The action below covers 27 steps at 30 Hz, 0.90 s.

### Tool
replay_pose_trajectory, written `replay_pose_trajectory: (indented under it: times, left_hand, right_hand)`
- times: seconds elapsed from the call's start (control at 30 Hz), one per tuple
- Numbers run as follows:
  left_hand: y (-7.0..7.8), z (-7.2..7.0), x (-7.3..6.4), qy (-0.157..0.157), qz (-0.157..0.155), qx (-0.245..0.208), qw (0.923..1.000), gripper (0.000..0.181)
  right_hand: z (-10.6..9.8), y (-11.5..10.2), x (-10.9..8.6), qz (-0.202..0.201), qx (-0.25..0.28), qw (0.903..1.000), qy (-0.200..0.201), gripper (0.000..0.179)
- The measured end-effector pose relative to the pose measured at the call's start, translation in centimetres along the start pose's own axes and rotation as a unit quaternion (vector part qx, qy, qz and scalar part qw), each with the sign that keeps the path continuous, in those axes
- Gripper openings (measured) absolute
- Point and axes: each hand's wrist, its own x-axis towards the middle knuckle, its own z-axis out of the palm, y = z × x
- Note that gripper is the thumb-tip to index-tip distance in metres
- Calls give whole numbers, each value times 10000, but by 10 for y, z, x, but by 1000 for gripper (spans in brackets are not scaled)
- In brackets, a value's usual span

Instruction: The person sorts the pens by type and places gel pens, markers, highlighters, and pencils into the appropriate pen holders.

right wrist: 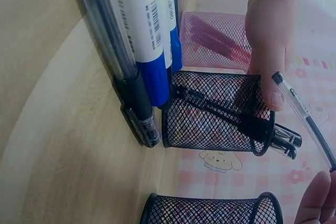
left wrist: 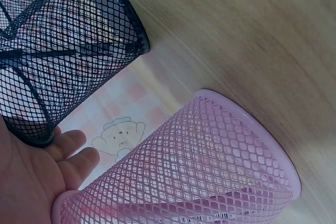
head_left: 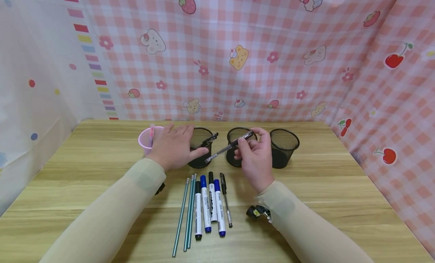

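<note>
My right hand (head_left: 255,157) pinches a clear-barrelled pen (head_left: 225,149) by its dark end. Its clear end slants down to the left, near a black mesh cup (head_left: 198,163) with black pens (right wrist: 281,139) leaning out of its mouth. At that cup's rim is my left hand (head_left: 175,148), fingers extended and thumb across the near side. Beside it stands a pink mesh cup (left wrist: 205,161) containing pink pens (right wrist: 218,43). The left fingertips are partly hidden in the left wrist view.
Two more black mesh cups stand to the right, a middle one (head_left: 233,159) and a far-right one (head_left: 283,157). In front lie several teal pencils (head_left: 181,217), several markers (head_left: 220,210) with blue or black caps and a black-capped pen (head_left: 225,200).
</note>
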Motion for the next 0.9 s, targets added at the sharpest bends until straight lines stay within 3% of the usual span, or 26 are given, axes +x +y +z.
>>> replay_pose_trajectory:
  times: [0.57,0.9]
  left_hand:
    - [-1,1,1,88,42,41,9999,108]
    - [0,0,1,81,33,30,10000,107]
  right_hand:
    - [6,-3,7,-308,516,9960,659,33]
    - [10,-2,10,-322,396,9956,785,32]
